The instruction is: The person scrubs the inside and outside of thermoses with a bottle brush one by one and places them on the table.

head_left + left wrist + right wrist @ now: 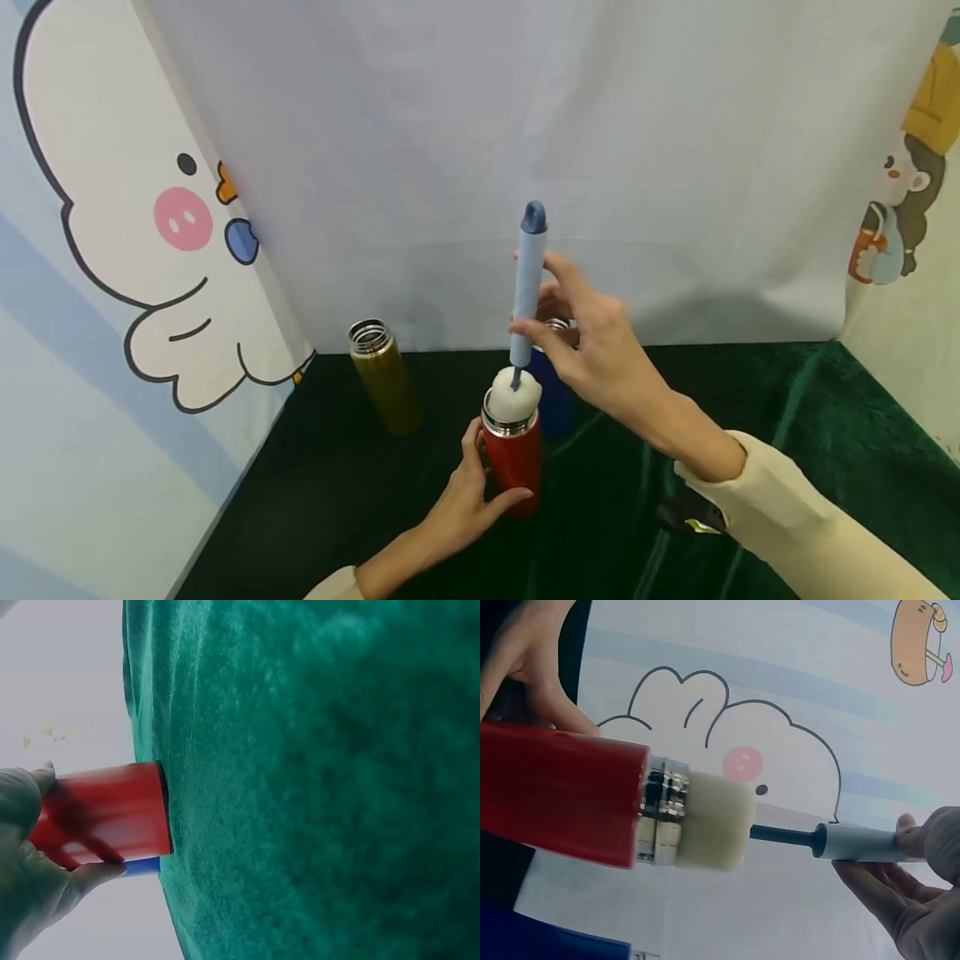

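Note:
A red thermos bottle (pixel 517 467) stands upright on the dark green cloth, its lid off and steel neck showing. My left hand (pixel 461 508) grips its body low down, thumb and fingers round it. In the right wrist view, the white sponge head (pixel 716 821) of a bottle brush sits at the bottle's mouth, partly inside. My right hand (pixel 592 342) holds the light blue brush handle (pixel 529 275) between thumb and fingers, above the bottle. The left wrist view shows the base of the red thermos bottle (pixel 112 810) at the cloth.
An olive-gold bottle (pixel 386 383), uncapped, stands at the back left. Behind the red one is a blue bottle (pixel 553 392), partly hidden by my right hand. A small black item (pixel 686 515) lies by my right sleeve. A pale backdrop (pixel 420 167) rises behind the green cloth (pixel 615 533).

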### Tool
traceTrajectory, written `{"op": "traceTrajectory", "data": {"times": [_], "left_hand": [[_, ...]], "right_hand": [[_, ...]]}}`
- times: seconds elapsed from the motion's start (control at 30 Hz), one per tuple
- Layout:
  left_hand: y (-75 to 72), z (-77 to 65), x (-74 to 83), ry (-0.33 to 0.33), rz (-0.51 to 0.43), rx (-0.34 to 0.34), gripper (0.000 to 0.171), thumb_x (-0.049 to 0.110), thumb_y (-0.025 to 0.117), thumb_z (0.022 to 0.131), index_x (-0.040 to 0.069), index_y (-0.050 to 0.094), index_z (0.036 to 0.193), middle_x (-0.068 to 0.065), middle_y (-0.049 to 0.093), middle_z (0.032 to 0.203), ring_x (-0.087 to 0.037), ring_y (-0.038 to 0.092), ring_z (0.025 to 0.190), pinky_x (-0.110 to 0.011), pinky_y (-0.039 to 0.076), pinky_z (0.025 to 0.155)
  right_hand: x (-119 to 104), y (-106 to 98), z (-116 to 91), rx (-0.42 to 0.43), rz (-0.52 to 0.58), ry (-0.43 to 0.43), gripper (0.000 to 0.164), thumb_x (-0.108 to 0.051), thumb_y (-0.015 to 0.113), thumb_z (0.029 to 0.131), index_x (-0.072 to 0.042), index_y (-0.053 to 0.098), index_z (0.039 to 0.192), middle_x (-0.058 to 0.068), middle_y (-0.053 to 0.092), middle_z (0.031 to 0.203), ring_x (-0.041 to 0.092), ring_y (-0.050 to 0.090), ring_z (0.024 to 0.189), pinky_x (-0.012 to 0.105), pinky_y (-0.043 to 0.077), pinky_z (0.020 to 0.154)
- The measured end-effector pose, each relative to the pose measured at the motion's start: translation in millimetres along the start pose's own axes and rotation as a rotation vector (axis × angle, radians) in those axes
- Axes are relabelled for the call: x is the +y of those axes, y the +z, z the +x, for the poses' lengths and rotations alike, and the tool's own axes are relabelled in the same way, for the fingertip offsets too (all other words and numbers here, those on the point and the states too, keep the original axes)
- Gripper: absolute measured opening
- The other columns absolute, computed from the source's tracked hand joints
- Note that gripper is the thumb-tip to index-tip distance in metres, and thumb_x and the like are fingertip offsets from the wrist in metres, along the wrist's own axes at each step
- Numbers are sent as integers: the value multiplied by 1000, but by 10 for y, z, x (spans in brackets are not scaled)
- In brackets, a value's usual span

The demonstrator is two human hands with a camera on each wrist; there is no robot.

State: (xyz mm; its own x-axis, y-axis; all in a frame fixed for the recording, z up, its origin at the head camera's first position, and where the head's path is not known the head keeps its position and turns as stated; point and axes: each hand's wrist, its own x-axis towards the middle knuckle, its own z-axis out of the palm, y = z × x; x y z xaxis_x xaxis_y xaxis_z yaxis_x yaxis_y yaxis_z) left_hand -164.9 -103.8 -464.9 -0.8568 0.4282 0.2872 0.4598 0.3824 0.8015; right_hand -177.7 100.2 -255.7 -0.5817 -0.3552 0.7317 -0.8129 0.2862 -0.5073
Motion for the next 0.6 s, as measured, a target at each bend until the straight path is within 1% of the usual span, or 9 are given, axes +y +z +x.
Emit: {"op": "traceTrajectory", "data": {"times": [0.13,0.27,0.4,0.5,0.6], "left_hand": [[-16,-67,11,-21,-21,-10,107,24,76,93,20,-9,158,-20,24,165,-41,39,148,-59,47,108],[-57,-105,8,-19,-42,-38,109,23,76,93,22,-11,158,-20,23,166,-41,38,148,-59,47,109],[-97,-73,-8,26,-62,-57,110,21,76,93,23,-12,159,-19,23,166,-40,39,147,-55,48,109],[-98,-27,-4,62,-68,-59,109,21,76,93,21,-11,159,-19,24,165,-39,40,147,-51,49,110],[-57,19,24,63,-79,-47,109,19,76,93,22,-10,160,-18,25,165,-37,41,146,-50,49,111]], "right_hand": [[29,97,-20,-57,21,18,57,1,72,91,0,45,141,17,73,101,26,76,88,31,64,73],[71,203,-73,-63,49,-6,54,-1,75,90,0,49,137,14,74,95,22,77,82,28,63,71],[87,238,-103,-49,38,-32,55,-2,77,88,-2,51,136,13,75,93,21,77,80,28,63,71],[105,226,-98,-59,5,-21,55,-4,77,89,-3,51,137,12,76,94,20,77,80,28,64,72],[133,197,-82,-86,-19,1,54,-6,76,90,-3,51,138,12,76,95,21,77,81,30,64,73]]}}
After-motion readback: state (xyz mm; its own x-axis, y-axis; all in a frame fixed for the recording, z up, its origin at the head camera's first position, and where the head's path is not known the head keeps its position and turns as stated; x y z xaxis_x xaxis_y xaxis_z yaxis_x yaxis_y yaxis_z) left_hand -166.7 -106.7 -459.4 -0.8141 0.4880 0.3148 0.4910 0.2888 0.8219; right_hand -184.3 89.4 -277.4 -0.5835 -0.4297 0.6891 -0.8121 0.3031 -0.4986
